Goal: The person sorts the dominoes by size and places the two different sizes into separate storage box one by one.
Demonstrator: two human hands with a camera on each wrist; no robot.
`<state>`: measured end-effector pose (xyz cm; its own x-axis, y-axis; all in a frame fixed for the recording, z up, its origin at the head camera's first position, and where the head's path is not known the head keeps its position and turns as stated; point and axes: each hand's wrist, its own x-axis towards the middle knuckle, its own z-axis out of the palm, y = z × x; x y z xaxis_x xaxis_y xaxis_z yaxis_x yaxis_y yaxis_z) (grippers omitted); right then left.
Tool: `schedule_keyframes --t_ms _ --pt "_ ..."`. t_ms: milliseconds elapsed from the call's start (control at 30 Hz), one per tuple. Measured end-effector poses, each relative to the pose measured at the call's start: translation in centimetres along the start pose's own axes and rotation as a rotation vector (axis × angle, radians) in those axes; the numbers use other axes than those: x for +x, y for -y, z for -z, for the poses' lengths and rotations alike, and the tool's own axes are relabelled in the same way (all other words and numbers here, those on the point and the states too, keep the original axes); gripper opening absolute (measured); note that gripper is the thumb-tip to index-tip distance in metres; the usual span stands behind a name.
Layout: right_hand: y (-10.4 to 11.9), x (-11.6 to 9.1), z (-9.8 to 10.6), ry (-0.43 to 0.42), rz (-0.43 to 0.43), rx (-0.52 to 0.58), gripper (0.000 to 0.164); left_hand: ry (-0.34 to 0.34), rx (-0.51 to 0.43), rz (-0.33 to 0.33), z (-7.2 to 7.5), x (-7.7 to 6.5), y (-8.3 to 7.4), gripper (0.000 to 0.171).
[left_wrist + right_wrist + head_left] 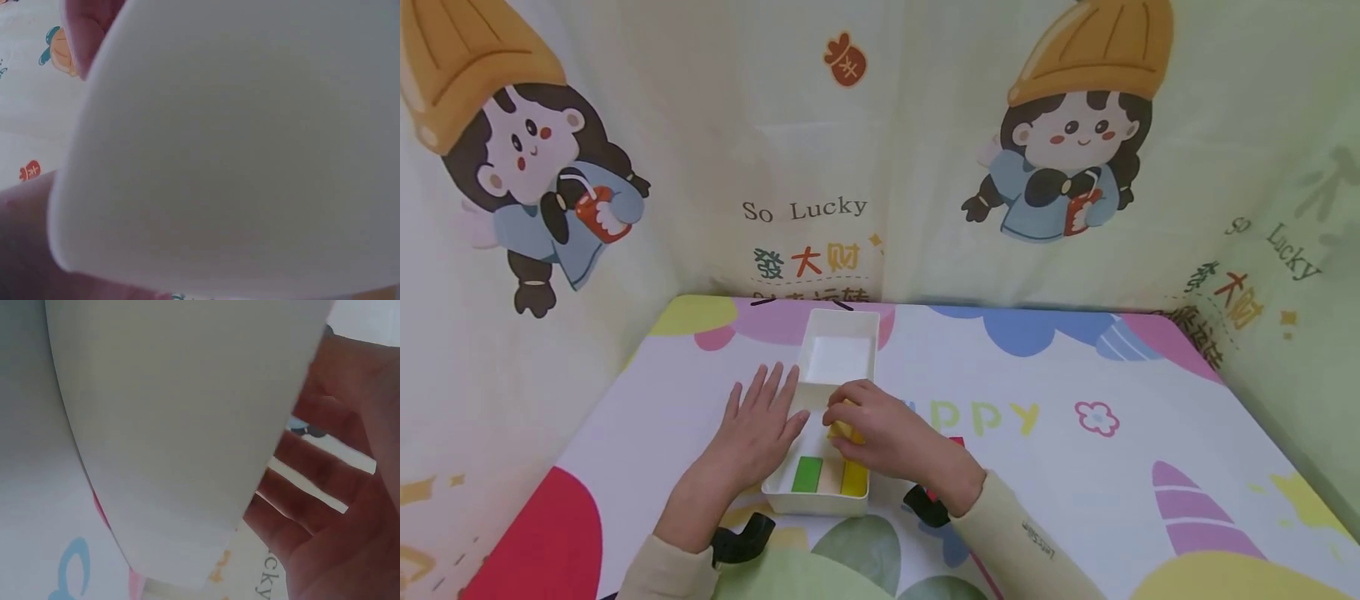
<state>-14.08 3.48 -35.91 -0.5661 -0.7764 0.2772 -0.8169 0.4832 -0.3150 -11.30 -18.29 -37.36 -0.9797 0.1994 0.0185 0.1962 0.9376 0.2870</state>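
A white open box (816, 503) stands on the table, with a green block (807, 474), a beige block (831, 478) and a yellow block (854, 479) side by side at its near end. My right hand (880, 425) reaches over its right side and pinches another yellow block (842, 431), partly hidden by the fingers. Along the left side lies my left hand (748, 442), fingers straight and spread, thumb at the rim. White box wall (231, 150) fills most of the left wrist view. In the right wrist view, the right fingers (319, 465) pass behind the pale wall (181, 425).
Just behind the box sits a second white tray or lid (841, 354), touching or nearly touching it. A patterned cloth (1037, 375) covers the table, and a printed curtain (917, 167) hangs behind. Something red (957, 441) shows by the right wrist.
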Motion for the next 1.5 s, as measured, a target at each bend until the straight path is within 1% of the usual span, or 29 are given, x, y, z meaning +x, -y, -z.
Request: schedule_keyframes --t_ms 133,233,367,500,600,800,1033,1267,1400,1500 --pt "0.0 0.8 -0.5 0.076 -0.039 -0.048 0.025 0.015 -0.021 0.005 -0.3 0.0 -0.1 0.070" --pt "0.1 1.4 -0.8 0.152 -0.085 -0.065 0.026 0.010 -0.020 0.010 -0.3 0.0 -0.1 0.070" --pt "0.2 2.2 -1.3 0.196 -0.098 -0.076 0.024 0.004 -0.012 0.020 -0.2 0.0 -0.1 0.070" --pt "0.3 2.7 -1.7 0.218 -0.087 -0.100 0.022 0.025 -0.033 0.021 -0.2 -0.1 0.0 0.070" --pt "0.2 3.0 -1.9 0.227 -0.084 -0.119 0.022 0.038 -0.052 0.009 -0.3 0.0 0.0 0.070" --pt "0.2 3.5 -2.2 0.223 -0.113 -0.143 0.025 0.027 -0.062 0.009 -0.3 0.2 0.3 0.071" --pt "0.4 3.4 -2.3 0.294 -0.142 -0.186 0.019 0.054 -0.101 0.027 -0.3 0.1 0.4 0.072" --pt "0.3 3.4 -2.4 0.322 -0.099 -0.238 0.018 0.046 -0.100 0.035 -0.4 0.0 0.6 0.071" --pt "0.0 3.1 -2.3 0.336 -0.078 -0.215 0.018 0.052 -0.102 0.029 -0.6 0.0 0.5 0.073" --pt "-0.3 2.7 -1.9 0.325 -0.053 -0.151 0.019 0.050 -0.102 0.031 -0.7 0.1 0.4 0.073"
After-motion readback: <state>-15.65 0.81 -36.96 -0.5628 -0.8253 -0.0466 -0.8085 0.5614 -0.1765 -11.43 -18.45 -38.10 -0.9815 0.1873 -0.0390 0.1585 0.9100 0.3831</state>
